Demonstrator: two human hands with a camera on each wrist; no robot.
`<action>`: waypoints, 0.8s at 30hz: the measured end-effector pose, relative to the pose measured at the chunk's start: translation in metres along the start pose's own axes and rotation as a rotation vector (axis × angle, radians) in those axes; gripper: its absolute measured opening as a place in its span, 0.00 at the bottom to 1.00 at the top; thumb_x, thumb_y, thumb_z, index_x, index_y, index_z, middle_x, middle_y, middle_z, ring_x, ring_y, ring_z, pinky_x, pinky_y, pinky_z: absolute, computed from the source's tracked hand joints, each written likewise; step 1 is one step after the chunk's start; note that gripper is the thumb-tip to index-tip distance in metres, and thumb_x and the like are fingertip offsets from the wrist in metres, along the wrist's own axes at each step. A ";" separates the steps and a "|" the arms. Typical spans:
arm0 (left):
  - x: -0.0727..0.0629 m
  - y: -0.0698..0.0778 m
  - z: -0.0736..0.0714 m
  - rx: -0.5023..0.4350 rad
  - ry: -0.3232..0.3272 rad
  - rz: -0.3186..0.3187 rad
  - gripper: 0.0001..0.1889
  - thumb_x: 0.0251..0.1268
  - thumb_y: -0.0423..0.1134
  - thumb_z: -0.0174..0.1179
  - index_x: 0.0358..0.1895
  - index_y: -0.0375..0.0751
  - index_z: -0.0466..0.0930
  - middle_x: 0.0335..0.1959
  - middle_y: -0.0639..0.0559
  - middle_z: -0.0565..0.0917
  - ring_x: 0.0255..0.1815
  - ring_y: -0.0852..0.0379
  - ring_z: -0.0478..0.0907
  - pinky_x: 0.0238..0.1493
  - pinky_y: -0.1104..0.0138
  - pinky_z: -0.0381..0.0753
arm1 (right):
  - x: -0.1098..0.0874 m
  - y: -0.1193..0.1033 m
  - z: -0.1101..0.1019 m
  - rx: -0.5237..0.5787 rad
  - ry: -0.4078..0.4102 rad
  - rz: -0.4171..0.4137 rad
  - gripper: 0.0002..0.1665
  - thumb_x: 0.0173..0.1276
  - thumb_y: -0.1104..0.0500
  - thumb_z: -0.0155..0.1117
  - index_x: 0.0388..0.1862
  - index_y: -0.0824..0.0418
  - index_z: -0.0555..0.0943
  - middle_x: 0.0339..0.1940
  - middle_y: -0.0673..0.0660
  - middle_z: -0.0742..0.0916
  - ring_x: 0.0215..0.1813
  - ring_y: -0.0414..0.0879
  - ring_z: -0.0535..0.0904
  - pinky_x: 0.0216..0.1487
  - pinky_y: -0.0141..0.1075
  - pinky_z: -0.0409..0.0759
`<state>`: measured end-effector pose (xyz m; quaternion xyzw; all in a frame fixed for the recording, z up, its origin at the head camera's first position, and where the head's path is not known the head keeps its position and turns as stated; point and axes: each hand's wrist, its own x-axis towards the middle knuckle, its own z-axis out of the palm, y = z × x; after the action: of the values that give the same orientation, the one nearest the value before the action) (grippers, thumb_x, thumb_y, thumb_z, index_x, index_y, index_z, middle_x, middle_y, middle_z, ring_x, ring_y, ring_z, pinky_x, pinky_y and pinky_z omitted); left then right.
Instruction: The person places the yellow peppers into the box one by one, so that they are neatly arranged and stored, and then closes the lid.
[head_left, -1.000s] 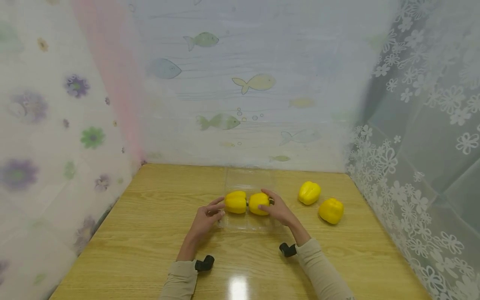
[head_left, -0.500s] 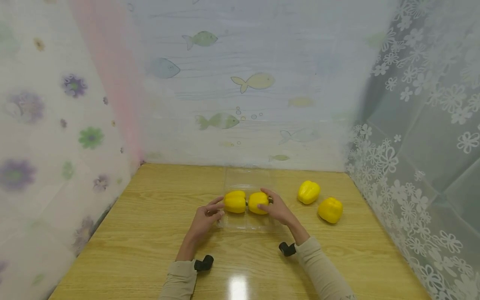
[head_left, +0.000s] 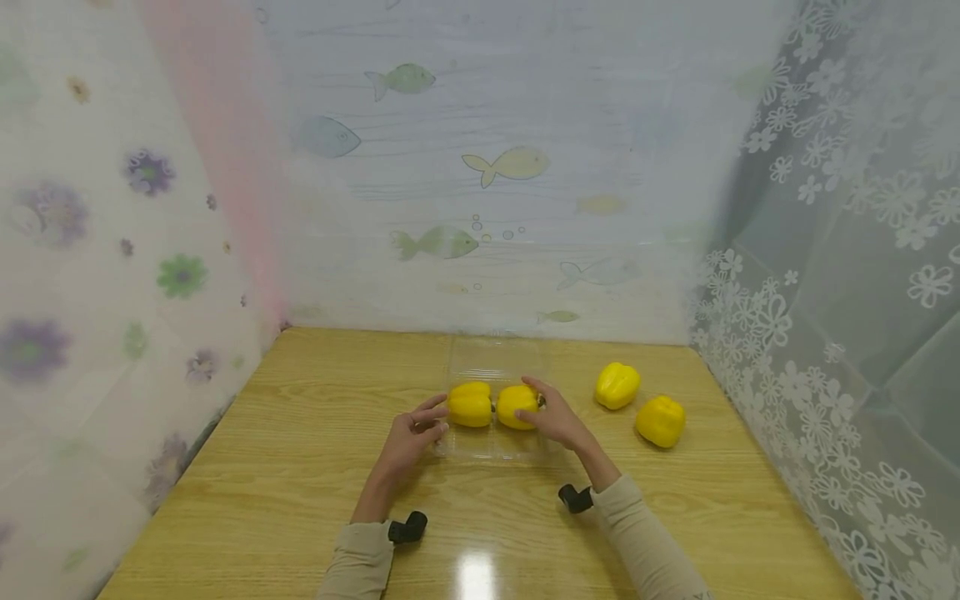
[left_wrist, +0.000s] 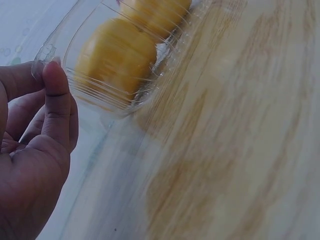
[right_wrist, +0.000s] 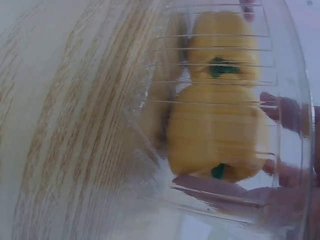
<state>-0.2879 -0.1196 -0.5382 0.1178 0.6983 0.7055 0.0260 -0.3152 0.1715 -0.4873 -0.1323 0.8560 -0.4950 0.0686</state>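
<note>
Two yellow bell peppers, the left pepper (head_left: 469, 405) and the right pepper (head_left: 513, 407), lie in a row inside a clear plastic clamshell box (head_left: 495, 452) on the table. My left hand (head_left: 407, 439) is at the box's left end; in the left wrist view, its thumb and finger pinch the clear rim (left_wrist: 45, 52). With my right hand (head_left: 561, 419) I grip the right pepper, thumb on the near side and fingers on the far side. Through the ribbed wall, the right wrist view shows both peppers and their green stems (right_wrist: 217, 171).
The box's clear lid (head_left: 497, 357) lies folded back behind the peppers. Two more yellow peppers, a farther one (head_left: 618, 386) and a nearer one (head_left: 662, 421), sit on the wooden table (head_left: 300, 433) to the right. Patterned sheets enclose the table's back and sides.
</note>
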 end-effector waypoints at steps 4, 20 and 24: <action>-0.001 0.000 0.000 -0.007 0.002 0.000 0.17 0.71 0.28 0.61 0.60 0.25 0.80 0.76 0.42 0.69 0.71 0.37 0.71 0.45 0.74 0.78 | -0.003 -0.001 -0.004 -0.020 0.008 -0.001 0.40 0.73 0.62 0.65 0.80 0.65 0.61 0.80 0.68 0.64 0.79 0.70 0.57 0.73 0.63 0.62; -0.003 0.003 0.002 -0.008 0.002 -0.010 0.18 0.71 0.29 0.61 0.61 0.26 0.79 0.76 0.42 0.68 0.69 0.37 0.72 0.45 0.74 0.78 | -0.014 -0.002 -0.039 0.124 0.144 -0.135 0.34 0.75 0.63 0.64 0.76 0.67 0.67 0.76 0.69 0.69 0.74 0.68 0.67 0.66 0.58 0.74; -0.003 0.005 0.002 -0.009 0.008 -0.010 0.18 0.71 0.28 0.61 0.61 0.25 0.80 0.76 0.42 0.69 0.69 0.37 0.72 0.45 0.74 0.77 | -0.016 0.005 -0.050 0.139 0.229 -0.166 0.31 0.75 0.63 0.63 0.74 0.69 0.69 0.73 0.70 0.73 0.71 0.67 0.71 0.65 0.54 0.76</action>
<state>-0.2837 -0.1181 -0.5335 0.1115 0.6959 0.7089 0.0275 -0.3135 0.2198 -0.4673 -0.1404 0.8080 -0.5689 -0.0617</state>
